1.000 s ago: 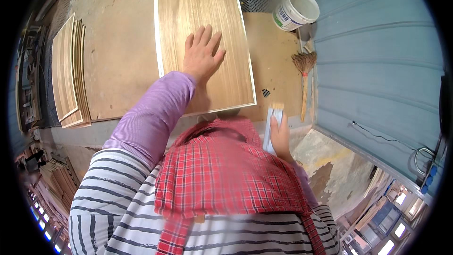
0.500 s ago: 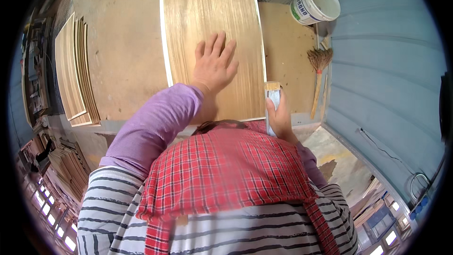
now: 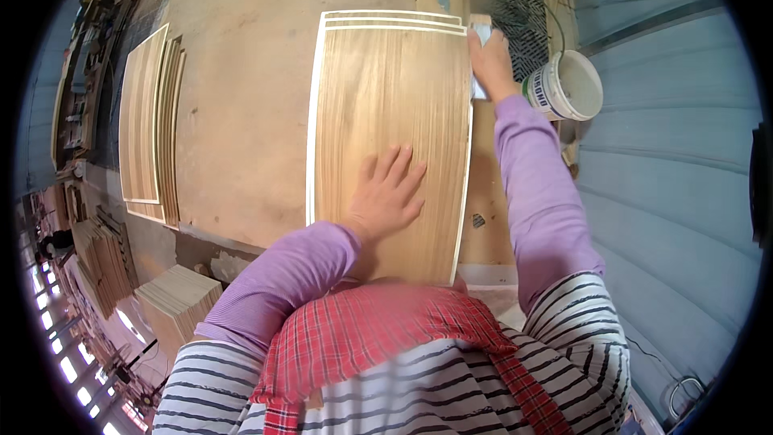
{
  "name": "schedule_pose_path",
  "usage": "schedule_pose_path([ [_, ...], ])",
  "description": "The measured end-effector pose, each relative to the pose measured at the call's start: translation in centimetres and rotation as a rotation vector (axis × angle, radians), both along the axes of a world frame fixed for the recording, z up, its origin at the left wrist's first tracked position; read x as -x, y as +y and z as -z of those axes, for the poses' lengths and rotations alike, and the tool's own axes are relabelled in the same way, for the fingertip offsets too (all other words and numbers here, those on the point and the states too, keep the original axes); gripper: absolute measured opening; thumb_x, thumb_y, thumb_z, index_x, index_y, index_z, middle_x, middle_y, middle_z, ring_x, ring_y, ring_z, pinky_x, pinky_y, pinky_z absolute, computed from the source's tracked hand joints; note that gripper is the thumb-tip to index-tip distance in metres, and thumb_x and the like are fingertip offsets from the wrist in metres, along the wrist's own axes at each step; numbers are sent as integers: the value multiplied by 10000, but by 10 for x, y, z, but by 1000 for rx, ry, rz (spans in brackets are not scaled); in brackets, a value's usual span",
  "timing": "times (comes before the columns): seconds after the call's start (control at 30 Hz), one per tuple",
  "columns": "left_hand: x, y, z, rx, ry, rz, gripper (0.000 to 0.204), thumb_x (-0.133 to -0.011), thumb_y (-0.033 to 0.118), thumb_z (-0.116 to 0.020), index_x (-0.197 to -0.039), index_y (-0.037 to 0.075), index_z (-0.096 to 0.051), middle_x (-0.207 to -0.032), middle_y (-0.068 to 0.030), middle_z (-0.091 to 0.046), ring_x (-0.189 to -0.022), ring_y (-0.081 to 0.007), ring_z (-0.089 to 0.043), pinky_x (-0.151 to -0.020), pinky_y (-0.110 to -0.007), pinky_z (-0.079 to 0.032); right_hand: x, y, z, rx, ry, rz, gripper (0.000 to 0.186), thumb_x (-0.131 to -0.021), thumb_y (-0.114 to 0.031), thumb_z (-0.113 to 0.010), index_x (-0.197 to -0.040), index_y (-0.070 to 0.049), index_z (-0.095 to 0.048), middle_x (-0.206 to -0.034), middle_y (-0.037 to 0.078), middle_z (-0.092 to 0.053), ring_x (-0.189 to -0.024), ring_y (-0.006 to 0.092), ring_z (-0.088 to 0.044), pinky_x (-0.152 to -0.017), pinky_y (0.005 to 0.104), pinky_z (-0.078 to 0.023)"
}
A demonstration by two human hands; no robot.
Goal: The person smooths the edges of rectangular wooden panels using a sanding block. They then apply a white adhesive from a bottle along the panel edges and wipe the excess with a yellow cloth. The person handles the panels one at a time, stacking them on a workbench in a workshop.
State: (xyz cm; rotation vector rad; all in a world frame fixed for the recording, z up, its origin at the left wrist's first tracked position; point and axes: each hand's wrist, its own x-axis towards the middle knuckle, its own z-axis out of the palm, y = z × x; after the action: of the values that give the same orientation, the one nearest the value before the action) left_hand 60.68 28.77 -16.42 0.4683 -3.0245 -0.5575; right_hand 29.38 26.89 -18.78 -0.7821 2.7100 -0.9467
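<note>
A stack of light wood-grain panels (image 3: 393,80) with white edging lies lengthwise on the workbench in front of me. My left hand (image 3: 384,192) rests flat on the top panel, fingers spread, in its lower middle. My right hand (image 3: 493,60) grips a pale blue-grey block (image 3: 481,33) with a wooden piece at its end, against the right edge of the stack near its far corner. My thumb and fingers partly hide the block.
More panels (image 3: 143,125) lie at the left of the workbench (image 3: 241,97). A white bucket (image 3: 582,84) stands to the right beside a dark patterned mat (image 3: 515,12) and a blue corrugated wall (image 3: 668,153). Boards (image 3: 173,302) are stacked low at the left.
My right hand with the block has moved forward along the panels' right edge to the far end. My left hand stays spread on the top panel. The view has shifted.
</note>
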Motion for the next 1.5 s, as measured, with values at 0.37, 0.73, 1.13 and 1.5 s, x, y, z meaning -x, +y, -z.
schedule_pose_path([
  [0.37,0,5,4,63,108,-85,538,-817,370,-543,-1313,169,-483,-1447,-125,-348,-1359,-273,-276,-1114,-453,-150,-219,224,18,88,-183,11,484,-925,-368,-509,-1229,1,-436,-1059,247,-591,-997,407,-569,-850,446,-434],
  [0.73,-42,-29,46,-62,473,-557,596,-777,334,-630,-1282,56,-480,-1324,-190,-438,-1244,-350,-371,-1045,-473,-234,-293,307,-57,274,-400,48,596,-795,-321,-683,-1254,-11,-464,-1048,175,-632,-961,275,-621,-835,369,-473],
  [1.13,-149,-69,36,-747,100,-772,373,-887,268,-583,-1092,-43,-608,-908,-101,-650,-769,-158,-588,-655,-295,-470,-269,201,-19,238,-147,13,589,-744,-296,-678,-1232,-30,-485,-1011,247,-627,-944,412,-603,-803,459,-481],
  [1.5,-160,-103,58,-936,108,-871,226,-863,252,-593,-891,28,-600,-674,-25,-541,-551,-102,-457,-483,-277,-366,-274,181,-31,182,-126,-142,552,-783,-311,-641,-1199,19,-489,-982,280,-615,-907,428,-603,-785,462,-481],
])
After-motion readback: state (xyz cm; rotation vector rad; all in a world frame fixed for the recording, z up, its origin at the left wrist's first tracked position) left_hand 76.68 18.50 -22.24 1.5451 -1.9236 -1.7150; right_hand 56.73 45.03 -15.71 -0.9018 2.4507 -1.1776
